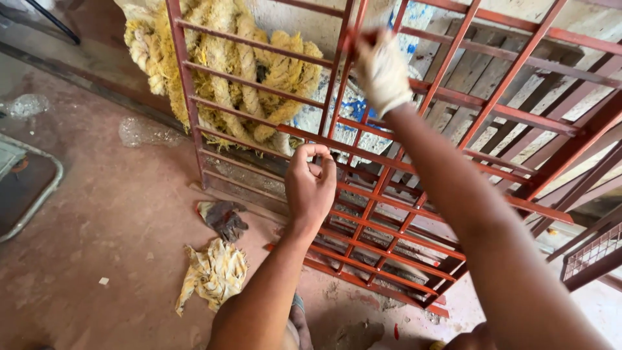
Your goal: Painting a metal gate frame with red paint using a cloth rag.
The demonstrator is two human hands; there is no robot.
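A red-brown metal grille [453, 104] of crossed bars leans against the wall in front of me. My right hand [382, 71], in a whitish glove, is up high and grips one of the upright bars near the top. My left hand [311, 185], bare, is lower, with its fingers curled around a horizontal bar in the middle of the grille. Whether the gloved hand also holds a cloth or pad is not clear.
A thick coil of yellow rope [227, 65] hangs behind the grille at the left. Two rags lie on the reddish floor, a yellow one [214, 272] and a dark one [223, 219]. A metal frame edge [39, 194] sits at far left; another grille [593, 256] at right.
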